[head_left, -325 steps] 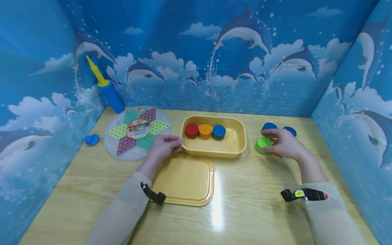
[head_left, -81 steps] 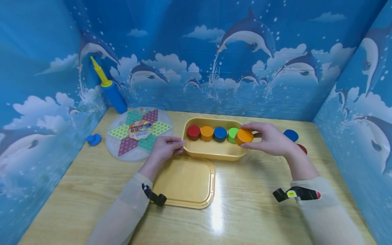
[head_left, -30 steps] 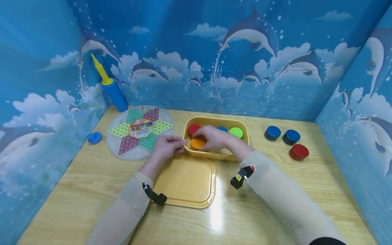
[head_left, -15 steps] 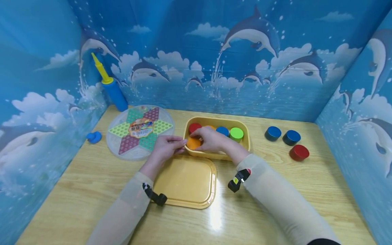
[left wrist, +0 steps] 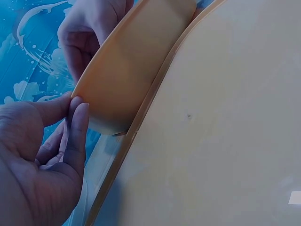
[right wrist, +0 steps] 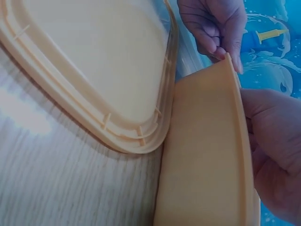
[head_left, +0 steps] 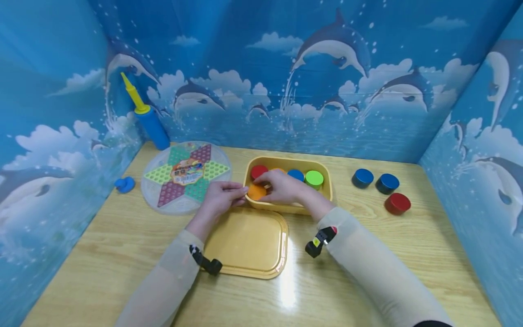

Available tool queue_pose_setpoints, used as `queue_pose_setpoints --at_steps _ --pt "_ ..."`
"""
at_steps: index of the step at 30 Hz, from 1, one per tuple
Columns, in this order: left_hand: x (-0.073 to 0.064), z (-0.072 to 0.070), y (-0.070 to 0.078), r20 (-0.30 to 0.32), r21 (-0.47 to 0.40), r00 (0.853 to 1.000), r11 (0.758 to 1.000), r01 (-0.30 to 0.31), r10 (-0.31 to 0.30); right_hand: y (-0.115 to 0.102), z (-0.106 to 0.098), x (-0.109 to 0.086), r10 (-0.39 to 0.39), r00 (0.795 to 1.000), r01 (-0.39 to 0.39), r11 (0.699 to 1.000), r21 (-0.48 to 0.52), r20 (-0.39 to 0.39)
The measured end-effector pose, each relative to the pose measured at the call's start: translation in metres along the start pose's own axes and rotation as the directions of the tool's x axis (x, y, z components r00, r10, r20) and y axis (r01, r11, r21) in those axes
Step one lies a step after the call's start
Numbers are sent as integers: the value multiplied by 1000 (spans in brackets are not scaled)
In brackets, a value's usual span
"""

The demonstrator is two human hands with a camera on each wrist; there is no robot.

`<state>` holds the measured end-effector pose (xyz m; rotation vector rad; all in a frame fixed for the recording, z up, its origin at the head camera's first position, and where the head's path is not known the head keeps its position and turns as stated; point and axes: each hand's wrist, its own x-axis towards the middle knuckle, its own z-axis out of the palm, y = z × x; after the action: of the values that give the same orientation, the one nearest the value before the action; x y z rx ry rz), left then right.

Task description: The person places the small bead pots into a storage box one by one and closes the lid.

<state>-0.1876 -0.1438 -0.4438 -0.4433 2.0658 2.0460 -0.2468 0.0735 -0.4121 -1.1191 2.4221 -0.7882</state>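
The yellow plastic box (head_left: 289,206) stands mid-table in the head view. My left hand (head_left: 222,197) pinches its left rim between thumb and fingers, as the left wrist view also shows. My right hand (head_left: 284,187) reaches inside and grips a short orange cylinder (head_left: 257,192) at the front left corner. Behind it in the box is a row: a red cylinder (head_left: 259,172), a second orange one (head_left: 278,170) mostly covered by my hand, a blue one (head_left: 296,175) and a green one (head_left: 314,180). In the right wrist view the box wall (right wrist: 202,150) hides my right fingertips.
A yellow lid (head_left: 247,243) lies before the box. At right stand two blue cylinders (head_left: 362,178) and a red cylinder (head_left: 397,204). At left are a star-patterned game board (head_left: 187,177), a blue-and-yellow pump (head_left: 152,129) leaning on the backdrop, and a small blue piece (head_left: 124,185).
Since the oldest frame, the green and one orange cylinder have come from the right side into the box. Lately my right hand moved the orange one slightly left and forward; my left hand stayed put.
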Motion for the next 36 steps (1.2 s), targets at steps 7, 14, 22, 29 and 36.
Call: queue_pose_setpoints --at_steps 7,14,22,29,36 --pt "0 -2 -2 15 -39 1000 999 -11 11 -2 -9 -14 9 1000 -7 998 65 -28" --pt "1 -2 -4 12 -50 1000 999 -5 5 -8 -24 -36 0 998 9 990 138 -62" --pt "1 -1 -4 7 -45 1000 999 3 -2 -6 -43 -68 54 993 -39 990 137 -108" --pt "2 -1 -3 4 -41 1000 999 8 -8 0 -59 -104 85 979 -62 990 126 -185" --pt "2 0 -3 4 -35 1000 999 4 -4 11 -71 -138 135 952 -112 989 99 -274"
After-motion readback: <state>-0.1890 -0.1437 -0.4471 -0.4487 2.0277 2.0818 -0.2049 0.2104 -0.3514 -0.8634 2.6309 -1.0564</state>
